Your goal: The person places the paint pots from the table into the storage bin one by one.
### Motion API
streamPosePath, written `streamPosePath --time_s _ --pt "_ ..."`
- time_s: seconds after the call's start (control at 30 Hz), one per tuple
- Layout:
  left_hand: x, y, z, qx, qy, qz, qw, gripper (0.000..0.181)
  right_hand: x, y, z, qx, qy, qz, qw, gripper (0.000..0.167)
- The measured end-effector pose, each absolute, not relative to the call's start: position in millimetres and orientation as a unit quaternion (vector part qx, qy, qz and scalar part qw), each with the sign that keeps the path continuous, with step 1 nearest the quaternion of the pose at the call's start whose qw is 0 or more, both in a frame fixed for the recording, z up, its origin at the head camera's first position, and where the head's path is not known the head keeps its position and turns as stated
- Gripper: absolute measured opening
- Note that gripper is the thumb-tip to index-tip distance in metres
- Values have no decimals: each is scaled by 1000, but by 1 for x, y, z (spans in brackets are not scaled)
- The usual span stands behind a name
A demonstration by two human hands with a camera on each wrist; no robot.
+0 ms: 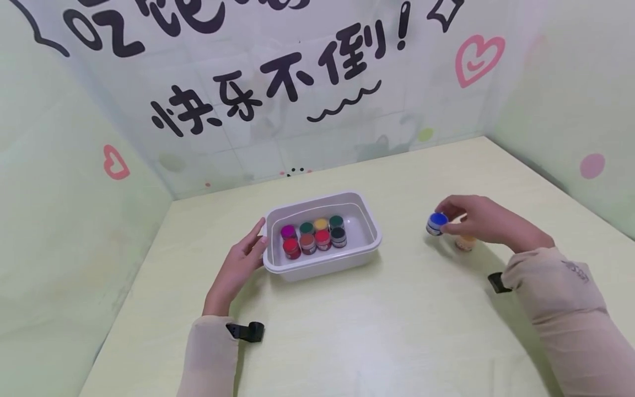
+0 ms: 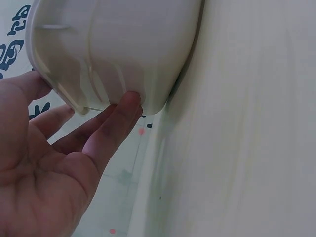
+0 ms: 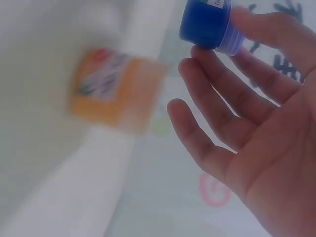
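Note:
Raised off the table at the right, my right hand (image 1: 478, 220) pinches a small blue paint jar (image 1: 436, 223) between thumb and fingertips. In the right wrist view the blue jar (image 3: 205, 22) shows a label and a clear end, while the other fingers are loosely bent. An orange paint jar (image 1: 465, 242) stands on the table just below that hand, partly covered by it. My left hand (image 1: 240, 270) touches the left end of a white plastic tub (image 1: 324, 267) with nearly straight fingers. In the left wrist view, fingertips (image 2: 131, 98) rest against the tub's outer wall.
Inside the tub stand several paint jars in two rows, among them a purple one (image 1: 288, 232), a red one (image 1: 291, 248) and a yellow one (image 1: 321, 224). The pale table (image 1: 347, 336) is bordered by printed walls (image 1: 268, 149) at the back and sides.

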State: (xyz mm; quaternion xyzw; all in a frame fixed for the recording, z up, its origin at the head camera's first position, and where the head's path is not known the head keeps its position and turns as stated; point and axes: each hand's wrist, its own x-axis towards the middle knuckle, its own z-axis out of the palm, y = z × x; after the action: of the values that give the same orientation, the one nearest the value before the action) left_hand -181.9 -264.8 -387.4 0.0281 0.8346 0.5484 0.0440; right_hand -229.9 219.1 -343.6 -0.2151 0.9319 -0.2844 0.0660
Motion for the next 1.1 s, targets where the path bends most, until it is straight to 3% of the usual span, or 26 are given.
streamPosePath --time_s 0.2,0.43,0.67,1.1 --pt "-183 -264 -386 21 837 545 44 58 -236 180 -312 -265 911 -314 47 24" --pt "-184 -265 -388 21 836 547 42 58 -242 118 -294 -312 889 -326 75 22" --pt "-184 -263 -388 21 838 544 41 57 -248 61 -303 -330 881 -313 133 29" --pt "-184 -262 -388 23 832 553 44 56 -248 -14 -326 -408 863 -259 148 26"
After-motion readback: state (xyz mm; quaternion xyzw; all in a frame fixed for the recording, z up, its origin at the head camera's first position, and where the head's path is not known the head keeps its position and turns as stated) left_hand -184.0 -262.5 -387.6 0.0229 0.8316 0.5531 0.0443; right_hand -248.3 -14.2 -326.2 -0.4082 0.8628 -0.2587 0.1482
